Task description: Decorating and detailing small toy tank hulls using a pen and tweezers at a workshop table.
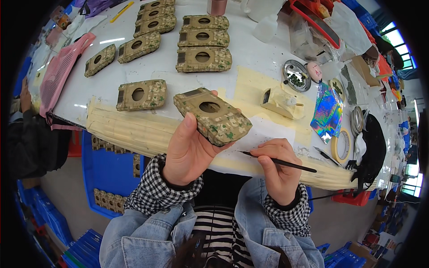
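Note:
My left hand [184,154] is closed around a camouflage model tank hull [223,121], raised over the table's front edge. The hull is tilted, with its round top opening facing up. To its right, my right hand [282,169] pinches a slim black paintbrush [292,165]. The brush's fine tip points left, just below the hull and apart from it. A white sheet of paper [272,131] lies under the hands. One more camouflage hull [142,95] rests on the table left of the held one.
Several camouflage hulls [203,59] stand farther back. At right are a tan turret [282,102], a metal dish [296,76] with dark green bits, shiny holographic sheets [327,111], a tape roll [341,146] and a black bag [374,145]. A pink basket [62,73] is left; a blue tray [105,172] sits below.

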`<act>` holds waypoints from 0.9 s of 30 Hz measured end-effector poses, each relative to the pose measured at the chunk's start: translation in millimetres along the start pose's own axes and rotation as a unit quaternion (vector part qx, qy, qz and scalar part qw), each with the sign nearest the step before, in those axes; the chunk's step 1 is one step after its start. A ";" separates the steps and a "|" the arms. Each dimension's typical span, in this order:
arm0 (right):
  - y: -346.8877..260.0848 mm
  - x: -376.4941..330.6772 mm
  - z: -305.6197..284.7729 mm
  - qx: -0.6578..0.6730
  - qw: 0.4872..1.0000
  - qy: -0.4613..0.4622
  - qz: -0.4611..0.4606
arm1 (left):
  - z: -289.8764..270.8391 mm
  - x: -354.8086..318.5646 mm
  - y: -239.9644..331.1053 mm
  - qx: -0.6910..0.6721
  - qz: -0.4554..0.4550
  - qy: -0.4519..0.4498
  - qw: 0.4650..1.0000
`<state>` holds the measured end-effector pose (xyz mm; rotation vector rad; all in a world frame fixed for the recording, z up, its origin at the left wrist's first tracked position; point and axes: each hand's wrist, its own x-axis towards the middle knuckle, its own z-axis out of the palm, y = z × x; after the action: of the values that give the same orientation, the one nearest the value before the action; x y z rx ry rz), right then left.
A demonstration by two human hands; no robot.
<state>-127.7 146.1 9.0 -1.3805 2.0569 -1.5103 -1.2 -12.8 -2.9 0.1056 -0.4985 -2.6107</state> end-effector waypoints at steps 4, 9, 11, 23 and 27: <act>-0.4 2.9 2.3 -0.001 1.000 -0.004 0.004 | -2.2 1.8 1.7 -0.007 0.003 0.003 1.000; -0.9 2.3 1.0 -0.001 1.000 -0.007 -0.002 | -3.4 0.6 1.0 -0.008 -0.003 0.000 1.000; -0.9 2.1 1.1 -0.001 1.000 -0.005 -0.002 | -3.4 0.7 1.0 -0.009 -0.003 -0.001 1.000; -0.9 2.2 1.9 -0.011 1.000 -0.009 0.000 | -1.5 1.3 1.6 -0.001 -0.003 -0.002 1.000; -1.1 2.6 1.9 -0.014 1.000 -0.012 -0.001 | -3.0 0.9 1.6 -0.001 -0.007 -0.005 1.000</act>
<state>-127.2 142.9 9.9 -1.4037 2.0718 -1.4626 -0.9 -15.5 -5.0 0.0953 -0.5003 -2.6268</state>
